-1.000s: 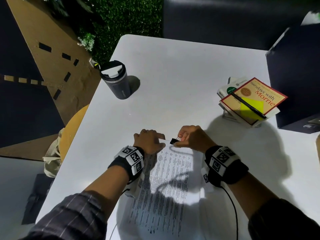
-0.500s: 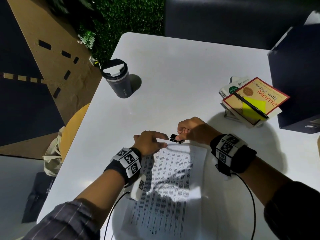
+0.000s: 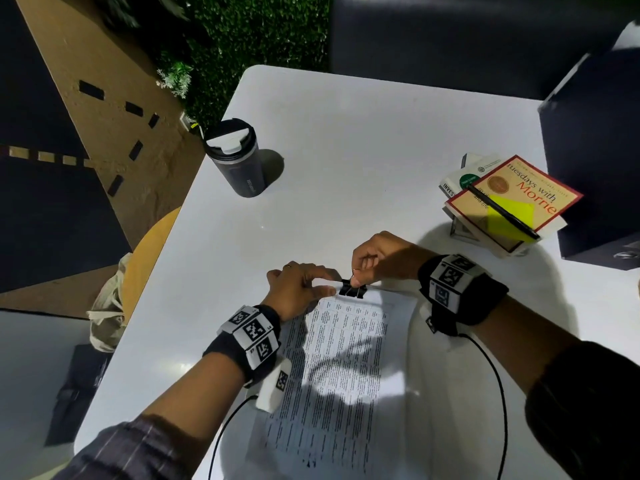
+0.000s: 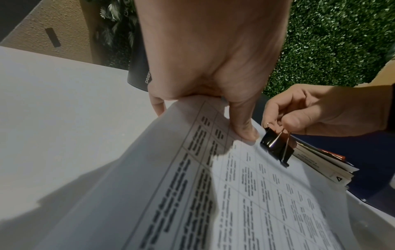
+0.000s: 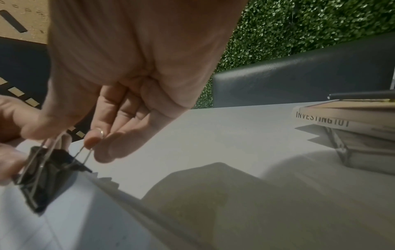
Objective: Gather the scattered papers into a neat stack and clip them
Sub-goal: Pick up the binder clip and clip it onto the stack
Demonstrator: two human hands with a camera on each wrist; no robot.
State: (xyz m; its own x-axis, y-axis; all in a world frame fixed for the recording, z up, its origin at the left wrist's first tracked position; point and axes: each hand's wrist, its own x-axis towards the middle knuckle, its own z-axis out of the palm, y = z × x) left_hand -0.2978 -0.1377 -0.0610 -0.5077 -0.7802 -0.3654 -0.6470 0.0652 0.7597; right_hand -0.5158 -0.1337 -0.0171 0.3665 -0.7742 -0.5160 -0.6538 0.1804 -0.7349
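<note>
A stack of printed papers (image 3: 343, 368) lies on the white table (image 3: 363, 161) in front of me. My left hand (image 3: 304, 284) pinches its far edge, thumb on top (image 4: 245, 133), and lifts that edge slightly. A black binder clip (image 3: 353, 289) sits on the same edge just right of the thumb, its body over the papers (image 4: 275, 147). My right hand (image 3: 377, 261) pinches the clip's wire handles between thumb and fingertip (image 5: 94, 142); the clip (image 5: 45, 177) looks seated on the paper edge.
A dark travel mug (image 3: 239, 161) stands at the table's left edge. A pile of books (image 3: 502, 202) with a pen and a yellow sticky note lies at the right, beside a dark box (image 3: 595, 150). A yellow stool with a cloth bag (image 3: 107, 306) is left of the table.
The right hand has brought the binder clip from beyond the paper edge onto it. The left hand kept its hold on the edge. Both wrists shifted slightly.
</note>
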